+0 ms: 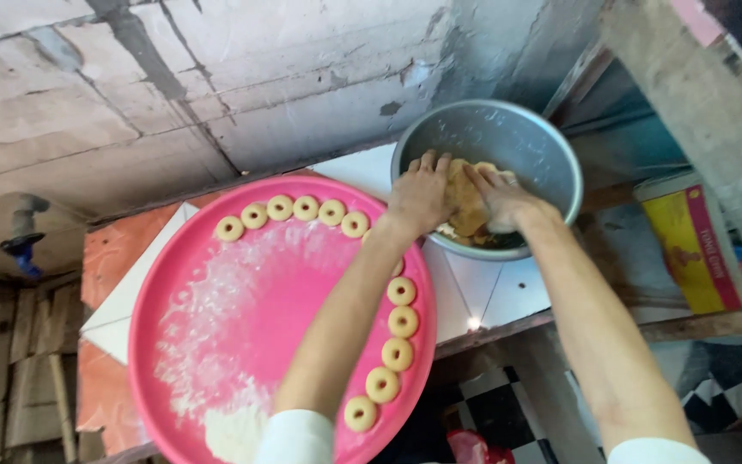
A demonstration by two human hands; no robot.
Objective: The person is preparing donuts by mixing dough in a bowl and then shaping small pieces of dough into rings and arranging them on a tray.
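Together, left hand (418,193) and right hand (501,199) gripping dough (467,206) inside metal bowl (551,159).

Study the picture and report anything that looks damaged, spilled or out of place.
The wall behind the worktop is cracked, with patches of plaster gone. Flour is spread unevenly across the pink tray, heaped near its front edge. The dough rings sit neatly along the rim.

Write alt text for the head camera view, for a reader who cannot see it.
Seen from above, a person's left hand and right hand press into a lump of tan dough inside a round metal bowl. Beside it, a large pink tray dusted with flour carries ring-shaped dough pieces lined along its rim.
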